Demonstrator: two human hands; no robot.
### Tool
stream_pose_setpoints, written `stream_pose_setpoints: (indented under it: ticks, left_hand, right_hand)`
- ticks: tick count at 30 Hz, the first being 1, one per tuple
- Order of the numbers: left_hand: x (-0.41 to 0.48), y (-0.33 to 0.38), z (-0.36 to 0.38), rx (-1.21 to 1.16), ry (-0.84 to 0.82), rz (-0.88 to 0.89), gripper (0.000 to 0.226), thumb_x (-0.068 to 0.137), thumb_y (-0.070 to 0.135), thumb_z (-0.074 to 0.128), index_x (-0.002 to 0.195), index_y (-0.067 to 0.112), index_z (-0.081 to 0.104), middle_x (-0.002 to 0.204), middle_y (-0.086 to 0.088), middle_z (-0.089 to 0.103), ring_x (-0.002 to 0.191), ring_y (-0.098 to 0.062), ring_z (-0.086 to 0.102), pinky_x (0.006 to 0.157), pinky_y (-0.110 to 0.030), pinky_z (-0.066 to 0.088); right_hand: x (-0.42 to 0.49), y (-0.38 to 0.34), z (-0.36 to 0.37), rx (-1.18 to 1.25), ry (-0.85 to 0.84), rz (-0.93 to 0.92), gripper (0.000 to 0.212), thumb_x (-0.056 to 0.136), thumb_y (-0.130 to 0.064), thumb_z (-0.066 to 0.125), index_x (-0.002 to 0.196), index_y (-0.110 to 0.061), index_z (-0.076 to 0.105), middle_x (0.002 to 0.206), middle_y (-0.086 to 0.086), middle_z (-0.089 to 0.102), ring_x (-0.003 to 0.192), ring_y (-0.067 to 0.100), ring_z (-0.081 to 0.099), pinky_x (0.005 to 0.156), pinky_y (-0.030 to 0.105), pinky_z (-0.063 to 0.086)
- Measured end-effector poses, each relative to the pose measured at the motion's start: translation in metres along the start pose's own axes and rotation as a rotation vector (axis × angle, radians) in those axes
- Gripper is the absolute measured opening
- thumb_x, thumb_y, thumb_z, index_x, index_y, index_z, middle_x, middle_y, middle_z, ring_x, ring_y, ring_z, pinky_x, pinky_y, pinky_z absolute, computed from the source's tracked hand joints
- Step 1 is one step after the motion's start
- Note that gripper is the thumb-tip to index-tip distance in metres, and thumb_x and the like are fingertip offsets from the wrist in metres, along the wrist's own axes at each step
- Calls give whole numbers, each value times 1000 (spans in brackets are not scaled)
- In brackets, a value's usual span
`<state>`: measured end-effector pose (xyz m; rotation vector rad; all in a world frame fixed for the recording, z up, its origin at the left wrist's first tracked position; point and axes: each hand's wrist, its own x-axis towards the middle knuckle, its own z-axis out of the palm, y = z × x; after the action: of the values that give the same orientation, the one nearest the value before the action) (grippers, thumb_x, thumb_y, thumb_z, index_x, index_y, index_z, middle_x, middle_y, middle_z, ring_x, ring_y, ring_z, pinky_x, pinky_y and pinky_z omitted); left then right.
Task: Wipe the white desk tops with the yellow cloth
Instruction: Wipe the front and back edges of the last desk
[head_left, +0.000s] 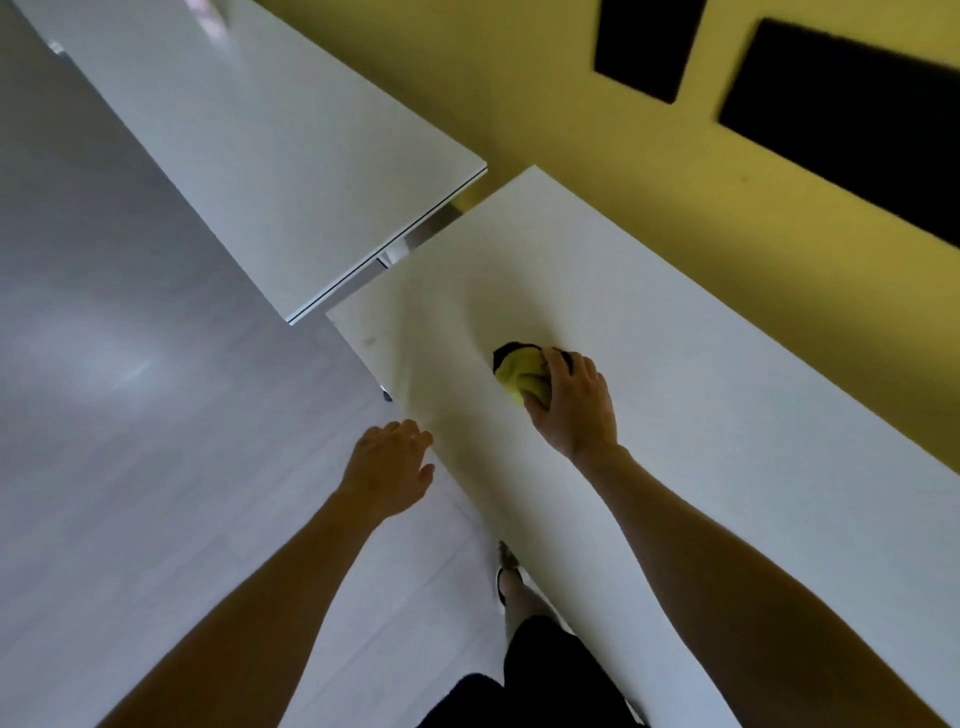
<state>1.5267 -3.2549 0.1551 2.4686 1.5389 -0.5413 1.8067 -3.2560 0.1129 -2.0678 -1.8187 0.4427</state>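
Black shorts (545, 675) at 6 o'clock. Right hand (574, 402) grips bunched yellow cloth (522, 376), fingers curled over it, on near white desk (727, 441) at center. Left hand (387, 467) loosely spread at desk's front edge, contact unclear. 2nd white desk (260, 156) at 11 o'clock, yellow wall (571, 130) at 1 o'clock.

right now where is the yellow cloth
In the head view, near mid-frame, the yellow cloth sits bunched on the nearer white desk top, gripped by the right hand, toward the end that faces the second desk.
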Motion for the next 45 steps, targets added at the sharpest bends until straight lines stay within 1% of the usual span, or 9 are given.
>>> stream_pose_setpoints:
  ticks: [4,10,15,20,25,31,36,41,45]
  left_hand:
    - [60,-58,-6,-262,-16,-194,47,107,56,58,140,23,66,141,-4,66,128,-27,67,109,-43,53]
    - [138,-114,0,-573,165,-517,56,96,59,76,128,16,62,124,-12,63,110,-32,68,88,-47,61]
    - [182,-145,15,-998,140,-870,110,85,51,91,159,5,23,152,-26,43,132,-50,55,106,-62,56]
    - [189,-173,22,-1592,-41,-826,83,80,29,98,143,15,45,140,-14,65,125,-40,68,93,-63,65]
    - [192,-190,18,-1727,-188,-753,82,67,35,95,139,17,59,134,-9,72,114,-36,75,75,-42,70]
    - [192,-195,27,-1761,-258,-729,61,79,24,94,130,17,61,120,-2,75,105,-28,77,73,-37,69]
    - [174,-203,40,-1740,-272,-706,76,66,39,97,130,18,62,121,-2,76,107,-30,78,85,-46,69]
    - [160,-210,45,-1758,-242,-703,76,60,38,100,126,21,66,121,-5,78,108,-32,79,83,-50,69]
    - [162,-215,47,-1728,-228,-638,93,47,59,108,125,31,66,124,-1,77,115,-33,76,87,-55,68]
  right_hand:
    - [86,-30,23,-48,-264,-121,87,92,-88,38,162,-35,40,165,8,42,150,34,39,127,62,22]
    - [181,-13,44,-7,-104,-39,59,109,-61,36,146,-24,62,158,4,55,151,28,44,127,56,28]
    - [252,-8,52,-131,-128,-25,58,111,-62,38,151,-24,57,170,7,41,163,29,27,132,60,19]
    - [297,-32,61,-269,-221,-116,72,105,-77,35,161,-33,42,178,3,25,167,27,12,133,62,9]
    - [330,-84,103,-312,-294,-306,72,110,-72,20,164,-28,36,176,3,27,168,25,7,135,57,7]
    - [316,-90,122,-365,-142,-146,91,107,-77,20,173,-13,15,181,15,6,168,28,-5,135,56,3]
    - [289,-107,130,-361,-80,140,123,93,-95,26,172,-4,3,179,23,-5,167,36,-9,133,64,-2]
    - [282,-114,134,-326,-121,105,120,94,-94,30,172,-6,6,180,20,-2,168,34,-6,133,61,-6]
    - [300,-68,92,-366,-131,-20,84,103,-81,21,169,-29,27,179,8,20,167,27,11,133,65,8]
